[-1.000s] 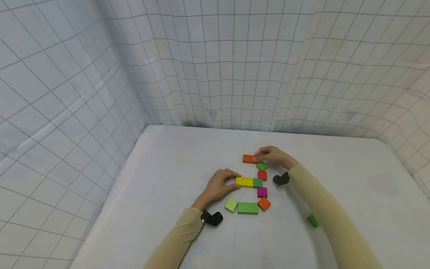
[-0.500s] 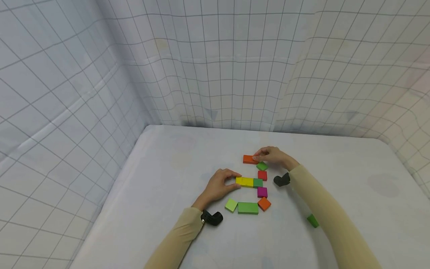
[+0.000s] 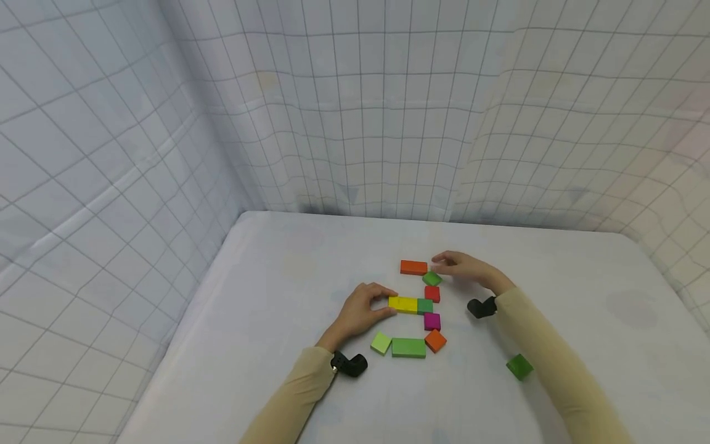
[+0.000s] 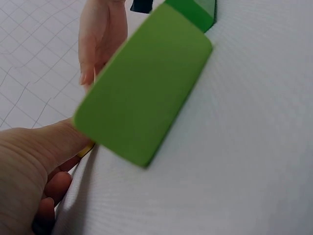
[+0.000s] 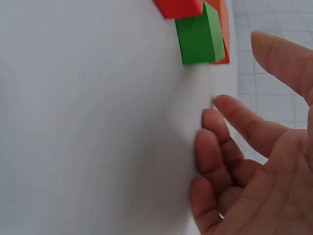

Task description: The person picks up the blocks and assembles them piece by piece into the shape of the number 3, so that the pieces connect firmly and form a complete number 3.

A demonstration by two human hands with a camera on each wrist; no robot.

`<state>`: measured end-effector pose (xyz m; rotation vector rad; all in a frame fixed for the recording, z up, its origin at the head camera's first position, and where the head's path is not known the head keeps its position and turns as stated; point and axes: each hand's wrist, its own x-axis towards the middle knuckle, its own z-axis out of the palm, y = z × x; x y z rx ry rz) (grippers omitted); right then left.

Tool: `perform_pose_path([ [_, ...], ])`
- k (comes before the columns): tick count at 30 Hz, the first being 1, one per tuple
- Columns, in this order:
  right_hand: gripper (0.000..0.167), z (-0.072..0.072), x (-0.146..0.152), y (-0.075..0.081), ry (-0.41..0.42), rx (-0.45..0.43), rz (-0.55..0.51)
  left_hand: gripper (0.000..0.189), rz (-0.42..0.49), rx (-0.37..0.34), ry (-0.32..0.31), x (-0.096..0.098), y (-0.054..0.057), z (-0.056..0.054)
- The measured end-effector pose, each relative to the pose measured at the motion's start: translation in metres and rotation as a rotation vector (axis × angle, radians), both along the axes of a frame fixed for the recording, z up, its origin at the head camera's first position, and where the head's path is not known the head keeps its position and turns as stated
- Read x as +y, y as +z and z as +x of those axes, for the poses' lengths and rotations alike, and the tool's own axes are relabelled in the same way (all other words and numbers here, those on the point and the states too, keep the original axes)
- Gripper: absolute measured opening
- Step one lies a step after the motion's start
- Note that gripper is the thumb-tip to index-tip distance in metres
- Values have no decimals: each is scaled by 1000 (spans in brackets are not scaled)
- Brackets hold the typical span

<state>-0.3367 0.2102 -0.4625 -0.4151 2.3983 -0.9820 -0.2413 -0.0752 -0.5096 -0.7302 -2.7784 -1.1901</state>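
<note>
My left hand (image 3: 357,311) pinches the left end of a long yellow block (image 3: 403,304) between thumb and fingers. Against that block's right end sits a dark green block (image 3: 424,306). Just right of a long orange-red block (image 3: 413,267) and a small green block (image 3: 432,279), my right hand (image 3: 466,269) hovers with nothing in it, fingers loosely bent and thumb apart in the right wrist view. In the left wrist view a large green block (image 4: 146,83) covers much of the scene, and only a sliver of yellow shows by the thumb.
A red block (image 3: 432,293) and a purple block (image 3: 432,321) continue the column downward to a turned orange block (image 3: 435,340). A long green block (image 3: 408,348) and a lime block (image 3: 381,343) extend left. Another green block (image 3: 519,367) lies near the right forearm.
The right hand has let go of the orange-red block and moved right. That block stays beside the small green one. The left hand has kept its hold; the view has tilted slightly up.
</note>
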Motion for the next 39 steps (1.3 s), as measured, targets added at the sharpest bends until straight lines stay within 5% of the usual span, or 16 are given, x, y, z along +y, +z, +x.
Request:
perform_pose_path([
  [8, 44, 40, 56, 13, -4, 69, 89, 34, -15, -14, 15, 1, 0, 1],
  [17, 30, 104, 114, 12, -43, 89, 56, 33, -10, -13, 22, 1, 3, 1],
  [25, 35, 148, 126, 9, 78, 53, -66, 32, -15, -19, 32, 2, 2, 1],
  [31, 52, 168, 118, 5, 86, 90, -96, 32, -15, -27, 37, 2, 2, 1],
  [39, 41, 173, 112, -4, 29, 202, -89, 32, -6, -13, 23, 1, 0, 0],
])
